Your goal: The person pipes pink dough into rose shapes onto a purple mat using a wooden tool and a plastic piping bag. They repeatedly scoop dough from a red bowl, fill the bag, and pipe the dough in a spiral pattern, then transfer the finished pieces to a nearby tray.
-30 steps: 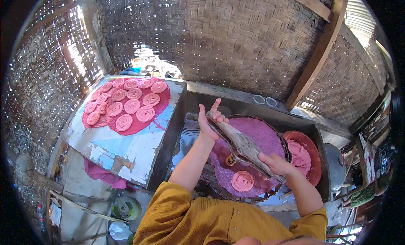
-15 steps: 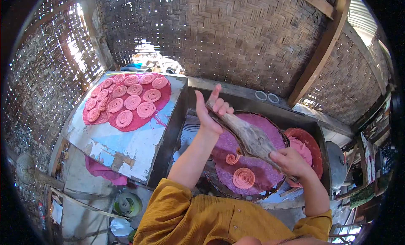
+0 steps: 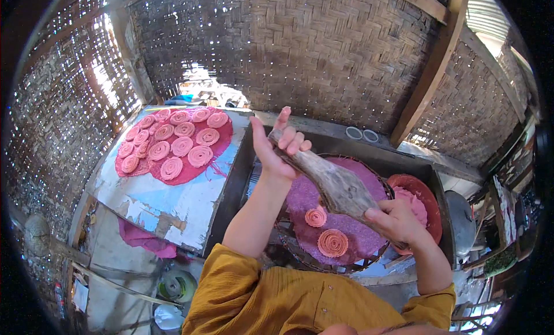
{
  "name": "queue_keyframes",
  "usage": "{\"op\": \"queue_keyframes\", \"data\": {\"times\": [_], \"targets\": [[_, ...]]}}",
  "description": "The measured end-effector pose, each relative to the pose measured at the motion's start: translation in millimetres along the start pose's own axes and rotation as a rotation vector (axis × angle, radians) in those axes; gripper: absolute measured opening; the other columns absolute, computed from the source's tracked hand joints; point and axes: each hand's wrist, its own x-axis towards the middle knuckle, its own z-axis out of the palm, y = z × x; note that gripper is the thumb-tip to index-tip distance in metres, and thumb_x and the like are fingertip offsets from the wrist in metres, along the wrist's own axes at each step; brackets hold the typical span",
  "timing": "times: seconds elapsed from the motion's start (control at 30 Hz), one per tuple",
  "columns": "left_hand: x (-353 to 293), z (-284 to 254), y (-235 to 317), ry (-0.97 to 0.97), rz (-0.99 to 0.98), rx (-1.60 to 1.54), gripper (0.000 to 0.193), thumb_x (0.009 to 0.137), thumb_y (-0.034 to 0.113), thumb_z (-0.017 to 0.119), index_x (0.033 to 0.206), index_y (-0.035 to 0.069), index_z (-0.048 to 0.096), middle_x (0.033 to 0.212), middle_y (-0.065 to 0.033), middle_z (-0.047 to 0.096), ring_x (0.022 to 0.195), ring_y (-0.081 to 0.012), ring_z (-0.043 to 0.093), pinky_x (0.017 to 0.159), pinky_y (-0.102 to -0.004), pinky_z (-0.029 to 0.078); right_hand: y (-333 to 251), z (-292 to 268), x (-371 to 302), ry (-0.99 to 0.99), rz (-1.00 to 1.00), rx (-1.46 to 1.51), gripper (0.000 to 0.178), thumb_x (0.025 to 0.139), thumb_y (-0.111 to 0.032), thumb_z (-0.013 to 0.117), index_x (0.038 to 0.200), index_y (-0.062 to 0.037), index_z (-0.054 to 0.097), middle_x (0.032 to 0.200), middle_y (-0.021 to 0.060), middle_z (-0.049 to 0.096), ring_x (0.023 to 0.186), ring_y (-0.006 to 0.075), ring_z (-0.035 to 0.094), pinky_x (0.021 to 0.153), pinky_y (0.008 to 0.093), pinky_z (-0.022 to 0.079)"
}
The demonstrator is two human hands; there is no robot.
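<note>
A long, weathered grey-brown wooden tool (image 3: 340,182) is held slantwise in both my hands above a round tray. My left hand (image 3: 281,147) wraps its lower fingers round the upper left end, thumb and forefinger stretched out. My right hand (image 3: 397,221) closes round the lower right end, thumb on top. Beneath the tool, a purple cloth (image 3: 363,243) covers the tray, whose woven rim (image 3: 385,260) shows at the edge. On the cloth lie a small pink coil (image 3: 315,217), close under the tool's edge, and a larger pink coil (image 3: 333,243). The tool's underside is hidden.
On the left, a worn white-and-blue board (image 3: 173,211) carries a red cloth (image 3: 193,172) with several pink coils. A red basin (image 3: 434,228) holding a pink mass (image 3: 416,207) stands right of the tray. Two white rings (image 3: 362,134) lie on the ledge behind; a woven wall (image 3: 323,58) rises beyond.
The wooden tool and both hands have shifted slightly left and down in the view. The small pink coil under the tool looks fuller and rounder.
</note>
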Motion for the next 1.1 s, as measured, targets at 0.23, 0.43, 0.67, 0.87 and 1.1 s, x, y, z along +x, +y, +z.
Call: {"op": "queue_keyframes", "data": {"times": [0.23,0.43,0.67,0.87,1.1], "targets": [[-23.2,3.6,-8.4,0.107,-0.056,-0.012,0.068,0.079,0.072,0.030,0.099,0.016,0.061,0.043,0.0045,0.032,0.041,-0.0110,0.037,0.054,-0.0297,0.036,9.1,1.4,-19.1,-0.047,0.028,0.027,0.041,0.081,-0.037,0.056,0.077,0.0037,0.062,0.059,-0.0001,0.052,0.055,0.0064,0.045,0.048,0.0259,0.038],[-11.7,-4.2,-28.4,-0.005,-0.058,-0.040,0.065,0.082,0.067,0.032,0.102,0.013,0.062,0.042,0.0068,0.030,0.040,-0.0082,0.035,0.053,-0.0263,0.036,29.6,-0.5,-26.6,0.103,0.017,0.009,0.047,0.078,-0.043,0.060,0.068,0.0031,0.060,0.050,0.0096,0.051,0.049,0.0115,0.048,0.049,0.0323,0.040],[9.7,-8.9,-14.3,-0.085,-0.066,-0.024,0.063,0.084,0.065,0.034,0.104,0.012,0.060,0.042,0.0068,0.030,0.038,-0.0077,0.034,0.052,-0.0266,0.037,10.7,6.7,-9.3,0.222,-0.077,-0.164,0.049,0.077,-0.045,0.060,0.068,0.0036,0.058,0.052,0.0181,0.050,0.048,0.0249,0.050,0.050,0.0371,0.040],[13.8,-15.9,3.7,-0.106,-0.075,0.007,0.061,0.085,0.063,0.033,0.103,0.011,0.061,0.042,0.0068,0.030,0.038,-0.0080,0.034,0.051,-0.0270,0.036,8.7,19.1,7.2,0.210,-0.112,-0.143,0.050,0.077,-0.046,0.059,0.071,0.0031,0.058,0.057,0.0224,0.052,0.052,0.0332,0.054,0.053,0.0405,0.042],[3.2,-2.9,22.4,0.100,-0.040,0.083,0.061,0.085,0.064,0.029,0.093,0.013,0.061,0.039,0.0045,0.029,0.034,-0.0114,0.031,0.046,-0.0285,0.032,15.4,38.9,22.3,0.148,-0.148,-0.089,0.050,0.079,-0.048,0.056,0.071,0.0013,0.057,0.058,0.0235,0.051,0.055,0.0363,0.055,0.053,0.0413,0.041]]}}
